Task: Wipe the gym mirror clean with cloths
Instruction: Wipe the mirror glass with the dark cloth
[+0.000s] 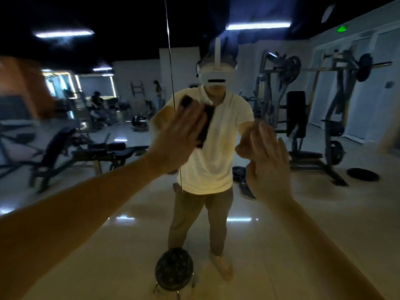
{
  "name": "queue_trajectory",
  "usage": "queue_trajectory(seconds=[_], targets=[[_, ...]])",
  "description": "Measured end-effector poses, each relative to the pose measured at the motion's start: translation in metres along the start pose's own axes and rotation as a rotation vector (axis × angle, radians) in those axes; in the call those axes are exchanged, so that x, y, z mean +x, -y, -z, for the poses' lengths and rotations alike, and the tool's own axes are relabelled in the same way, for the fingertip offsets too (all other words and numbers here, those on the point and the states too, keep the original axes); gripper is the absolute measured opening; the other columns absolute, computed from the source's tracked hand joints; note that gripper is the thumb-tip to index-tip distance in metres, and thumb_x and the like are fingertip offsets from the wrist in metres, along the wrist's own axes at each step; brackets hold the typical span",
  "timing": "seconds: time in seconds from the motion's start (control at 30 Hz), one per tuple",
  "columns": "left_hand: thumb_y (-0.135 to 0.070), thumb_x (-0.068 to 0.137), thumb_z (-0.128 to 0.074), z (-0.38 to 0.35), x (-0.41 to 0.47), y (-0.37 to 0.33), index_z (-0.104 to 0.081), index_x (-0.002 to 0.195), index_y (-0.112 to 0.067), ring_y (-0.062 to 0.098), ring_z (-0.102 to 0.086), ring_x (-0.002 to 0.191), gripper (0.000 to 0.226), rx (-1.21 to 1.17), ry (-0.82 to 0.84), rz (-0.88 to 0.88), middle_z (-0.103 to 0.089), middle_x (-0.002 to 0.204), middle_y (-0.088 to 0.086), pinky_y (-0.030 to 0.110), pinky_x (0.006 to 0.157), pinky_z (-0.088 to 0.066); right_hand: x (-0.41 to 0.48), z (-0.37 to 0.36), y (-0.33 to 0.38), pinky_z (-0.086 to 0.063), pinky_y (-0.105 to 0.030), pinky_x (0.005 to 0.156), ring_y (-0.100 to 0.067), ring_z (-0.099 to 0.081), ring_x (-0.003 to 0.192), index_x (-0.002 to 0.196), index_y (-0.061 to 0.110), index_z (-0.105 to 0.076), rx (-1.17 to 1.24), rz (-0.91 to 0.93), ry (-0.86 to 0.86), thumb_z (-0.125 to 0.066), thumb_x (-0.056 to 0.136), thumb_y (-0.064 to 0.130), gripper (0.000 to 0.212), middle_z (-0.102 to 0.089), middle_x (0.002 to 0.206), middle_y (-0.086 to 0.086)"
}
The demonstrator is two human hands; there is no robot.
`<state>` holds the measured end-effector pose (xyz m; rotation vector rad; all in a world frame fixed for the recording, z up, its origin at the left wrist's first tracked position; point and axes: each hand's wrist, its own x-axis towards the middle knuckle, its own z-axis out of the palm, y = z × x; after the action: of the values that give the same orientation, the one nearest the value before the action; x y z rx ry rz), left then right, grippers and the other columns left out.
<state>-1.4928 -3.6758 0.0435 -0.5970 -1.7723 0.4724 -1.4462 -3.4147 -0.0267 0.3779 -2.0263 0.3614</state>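
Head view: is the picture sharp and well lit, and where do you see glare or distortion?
In the head view the room is dim; the left hand on the dark cloth is motion-blurred, the right hand less so; ceiling lamps glare in the mirror; wide-angle bending curves the edges.

**Both hands up at the glass**

My left hand lies across the vertical seam of the mirror, fingers straight, pressing a dark cloth flat. My right hand is raised right of the seam, fingers straight, holding nothing.
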Motion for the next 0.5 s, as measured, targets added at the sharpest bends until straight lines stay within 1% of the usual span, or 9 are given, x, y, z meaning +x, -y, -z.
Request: queue_trajectory(seconds=[0.03,0.1,0.13,0.2,0.23,0.3,0.4,0.43,0.5], targets=[[-0.025,0.107,-0.045,0.001,0.006,0.001,-0.02,0.159,0.004,0.043,-0.021,0.155,0.064,-0.027,0.013,0.063,-0.025,0.165,0.029,0.053,0.129,-0.007,0.001,-0.002,-0.004,-0.017,-0.057,0.126,-0.033,-0.011,0.158,0.16,0.003,-0.026,-0.022,-0.004,0.004,-0.045,0.09,0.009,0.073,-0.015,0.17,-0.017],[-0.032,0.109,-0.043,0.009,0.013,-0.001,-0.01,0.161,0.004,0.043,-0.01,0.157,0.072,-0.084,0.062,0.195,-0.011,0.168,0.03,0.056,0.129,-0.009,0.001,-0.005,-0.005,-0.018,-0.059,0.124,-0.035,-0.008,0.158,0.161,0.002,-0.024,-0.039,-0.016,0.063,-0.046,0.089,0.014,0.076,-0.011,0.171,-0.017],[-0.035,0.11,-0.042,0.005,0.01,-0.006,-0.004,0.162,0.003,0.043,-0.006,0.158,0.074,-0.101,0.081,0.169,-0.007,0.169,0.029,0.057,0.129,-0.008,0.003,-0.004,-0.005,-0.02,-0.061,0.123,-0.035,-0.006,0.158,0.161,0.002,-0.023,-0.045,0.005,0.094,-0.043,0.088,0.016,0.076,-0.009,0.171,-0.016],[-0.038,0.109,-0.04,-0.003,-0.012,-0.029,0.008,0.162,-0.001,0.041,0.002,0.158,0.08,-0.096,0.168,0.074,0.002,0.169,0.026,0.057,0.129,-0.003,0.004,0.002,-0.007,-0.021,-0.063,0.122,-0.034,-0.004,0.159,0.16,0.002,-0.026,-0.031,0.021,0.137,-0.036,0.087,0.018,0.075,-0.009,0.171,-0.015],[-0.039,0.109,-0.04,-0.01,-0.028,-0.044,0.009,0.162,-0.001,0.04,0.005,0.158,0.082,-0.09,0.181,0.013,0.005,0.169,0.025,0.055,0.129,0.001,0.004,0.006,-0.009,-0.021,-0.064,0.122,-0.033,-0.003,0.159,0.159,0.002,-0.029,-0.027,0.04,0.159,-0.037,0.086,0.018,0.076,-0.009,0.171,-0.015],[-0.038,0.107,-0.047,-0.02,-0.062,-0.074,0.001,0.163,-0.001,0.039,0.002,0.158,0.083,-0.093,0.221,-0.064,0.001,0.169,0.025,0.054,0.128,0.0,0.003,0.012,-0.016,-0.021,-0.063,0.121,-0.031,-0.002,0.159,0.159,0.002,-0.03,-0.069,0.069,0.206,-0.045,0.085,0.016,0.077,-0.009,0.171,-0.014],[-0.031,0.102,-0.058,-0.031,-0.109,-0.115,-0.013,0.164,-0.006,0.038,-0.013,0.157,0.08,-0.086,0.276,-0.267,-0.012,0.17,0.021,0.054,0.127,-0.01,0.005,0.02,-0.025,-0.021,-0.062,0.122,-0.029,0.001,0.159,0.16,0.003,-0.027,-0.13,0.109,0.269,-0.055,0.087,0.016,0.079,-0.005,0.172,-0.012],[-0.026,0.099,-0.059,-0.033,-0.124,-0.129,-0.014,0.164,-0.009,0.037,-0.014,0.157,0.081,-0.07,0.315,-0.356,-0.012,0.17,0.019,0.054,0.127,-0.01,0.006,0.021,-0.025,-0.02,-0.062,0.122,-0.028,0.002,0.159,0.16,0.004,-0.026,-0.146,0.111,0.286,-0.057,0.088,0.017,0.08,-0.004,0.172,-0.012],[-0.018,0.092,-0.059,-0.039,-0.152,-0.152,-0.013,0.165,-0.014,0.035,-0.011,0.158,0.086,-0.078,0.381,-0.514,-0.01,0.172,0.015,0.054,0.128,0.001,0.006,0.023,-0.025,-0.019,-0.061,0.123,-0.028,0.003,0.159,0.162,0.006,-0.022,-0.17,0.107,0.315,-0.059,0.089,0.018,0.082,-0.001,0.172,-0.011]])
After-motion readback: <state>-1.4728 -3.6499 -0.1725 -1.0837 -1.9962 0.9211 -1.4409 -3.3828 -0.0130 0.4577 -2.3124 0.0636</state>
